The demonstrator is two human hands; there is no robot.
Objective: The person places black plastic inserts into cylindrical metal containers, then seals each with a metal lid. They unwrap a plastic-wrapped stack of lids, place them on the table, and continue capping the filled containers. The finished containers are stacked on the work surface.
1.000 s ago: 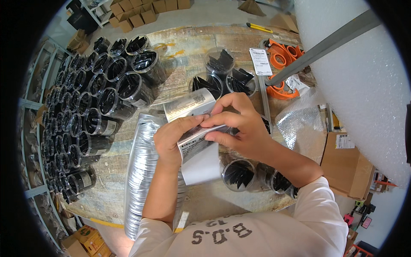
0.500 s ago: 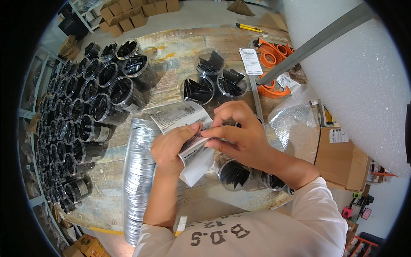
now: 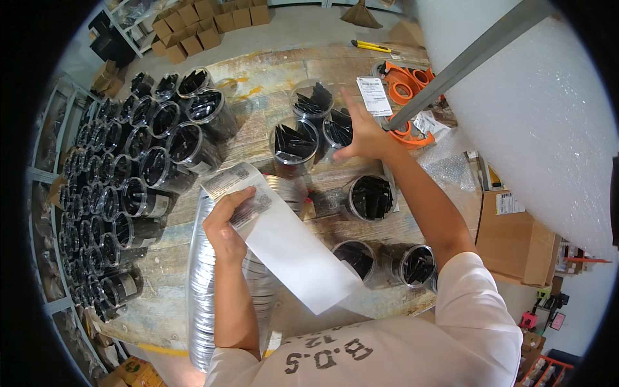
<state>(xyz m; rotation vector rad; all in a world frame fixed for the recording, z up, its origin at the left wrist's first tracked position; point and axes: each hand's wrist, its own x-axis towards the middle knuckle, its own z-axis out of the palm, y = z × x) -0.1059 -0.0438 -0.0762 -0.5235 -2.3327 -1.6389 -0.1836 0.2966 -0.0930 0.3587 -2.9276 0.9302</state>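
My left hand [image 3: 229, 222] grips a white strip of printed labels [image 3: 300, 261], thumb side on its printed end. The blank part hangs down to the right, over clear-wrapped stacks of silver round discs [image 3: 201, 303]. At the right side of a clear jar [image 3: 338, 129] of black packets is my right hand [image 3: 364, 132], fingers spread around it; whether they touch the wall I cannot tell. Two like jars stand beside it, one farther back [image 3: 313, 100] and one to the left [image 3: 294, 143]. Another jar [image 3: 372, 198] stands nearer me.
Rows of filled clear jars [image 3: 157, 166] crowd the table's left. Orange tape dispensers [image 3: 405, 87], a paper slip [image 3: 374, 97] and a yellow cutter [image 3: 372, 46] lie at the far right. A grey bar [image 3: 464, 68] and bubble wrap [image 3: 516, 129] rise on the right, above a cardboard box [image 3: 516, 242].
My right hand has left the label strip and moved up and away to the jar, its fingers opening. The strip, still in my left hand, has unfolded and hangs longer.
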